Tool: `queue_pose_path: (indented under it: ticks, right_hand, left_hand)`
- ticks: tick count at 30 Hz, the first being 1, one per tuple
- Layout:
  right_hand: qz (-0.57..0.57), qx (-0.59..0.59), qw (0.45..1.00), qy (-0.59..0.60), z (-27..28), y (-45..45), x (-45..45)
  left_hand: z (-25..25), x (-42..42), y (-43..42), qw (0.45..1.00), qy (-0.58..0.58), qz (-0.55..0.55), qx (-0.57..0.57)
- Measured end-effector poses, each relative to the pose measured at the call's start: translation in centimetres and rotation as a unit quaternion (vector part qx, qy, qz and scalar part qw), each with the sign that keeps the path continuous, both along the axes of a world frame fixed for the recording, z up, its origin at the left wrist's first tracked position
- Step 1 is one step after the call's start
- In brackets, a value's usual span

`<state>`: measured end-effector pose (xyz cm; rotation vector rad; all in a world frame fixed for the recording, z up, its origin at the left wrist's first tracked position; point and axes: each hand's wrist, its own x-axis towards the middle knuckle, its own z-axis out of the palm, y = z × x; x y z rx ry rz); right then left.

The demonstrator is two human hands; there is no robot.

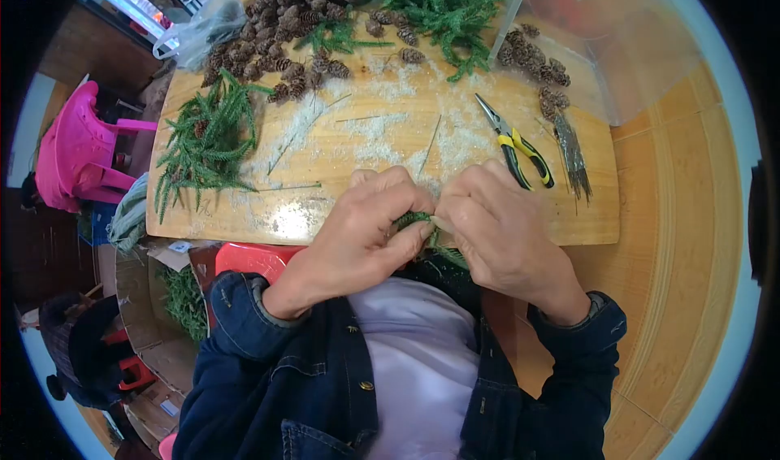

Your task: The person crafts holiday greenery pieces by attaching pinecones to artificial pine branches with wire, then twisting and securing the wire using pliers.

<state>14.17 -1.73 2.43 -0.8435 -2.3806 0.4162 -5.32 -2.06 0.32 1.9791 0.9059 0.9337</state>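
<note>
Close together at the table's front edge, both hands are closed around a green artificial pine sprig (416,219). My left hand (366,228) pinches it between thumb and fingers. My right hand (496,224) has its fingers curled at the sprig's right side, and some green shows below them. Whether a wire or stem lies in the right fingertips is hidden. Beyond my right hand lie long-nose pliers (513,143) with yellow and black handles, their jaws pointing away. Thin green wire stems (431,145) lie in front of the hands among pale flakes.
A heap of pine cones (296,13) and green pine sprigs (443,9) covers the table's far side. More finished-looking sprigs (207,139) lie left. A wire bundle (573,159) is at right, by a clear plastic panel (601,45). A cardboard box (150,297) stands lower left.
</note>
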Motion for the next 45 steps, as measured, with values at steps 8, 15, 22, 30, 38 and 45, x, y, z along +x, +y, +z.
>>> queue_pose_path:
  ticks: [8,15,22,30,38,45]
  right_hand:
    - [-0.026,0.005,0.998,-0.049,0.1,0.1,-1.0]
    - [-0.120,-0.236,0.962,0.073,-0.7,-0.5,-1.8]
    - [-0.042,-0.188,0.976,0.101,0.0,-0.1,0.5]
    - [0.004,0.083,0.990,-0.117,2.7,-0.1,0.4]
    - [0.030,0.040,0.990,-0.135,2.1,0.4,0.3]
    - [-0.080,-0.410,0.886,0.199,-0.2,-1.0,-0.4]
  left_hand:
    - [-0.7,-0.1,-0.3,0.987,0.054,0.075,0.131]
    - [-1.0,0.4,0.2,0.950,0.096,0.110,0.277]
    - [-0.2,-1.1,0.8,0.993,0.000,0.067,0.095]
    - [1.1,-0.9,0.6,0.979,-0.128,-0.041,-0.156]
    - [0.9,-0.5,0.7,0.986,0.044,-0.003,0.162]
    - [0.5,-0.2,0.3,0.943,0.107,0.048,0.312]
